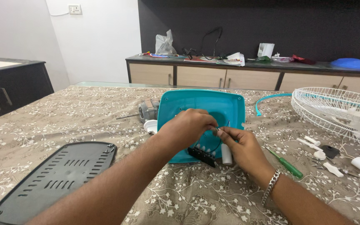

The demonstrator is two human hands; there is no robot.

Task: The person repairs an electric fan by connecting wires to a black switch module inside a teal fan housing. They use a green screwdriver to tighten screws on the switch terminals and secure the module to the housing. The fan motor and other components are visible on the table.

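Toward the table's left edge lies a dark slotted plastic base plate point(57, 177). At mid-table stands the teal plastic fan housing point(201, 112); the left hand point(186, 129) and right hand point(240, 146) meet over it, fingertips pinched on thin black wires point(218, 132). Best to pinch close and steady the housing. A green-handled screwdriver point(286, 163) lies rightward.

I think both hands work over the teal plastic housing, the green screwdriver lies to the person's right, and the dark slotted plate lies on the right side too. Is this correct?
Not fully. The head view shows the dark slotted plate on the person's left, not right. Both hands, left and right, do work over the teal housing, and the green screwdriver lies right.
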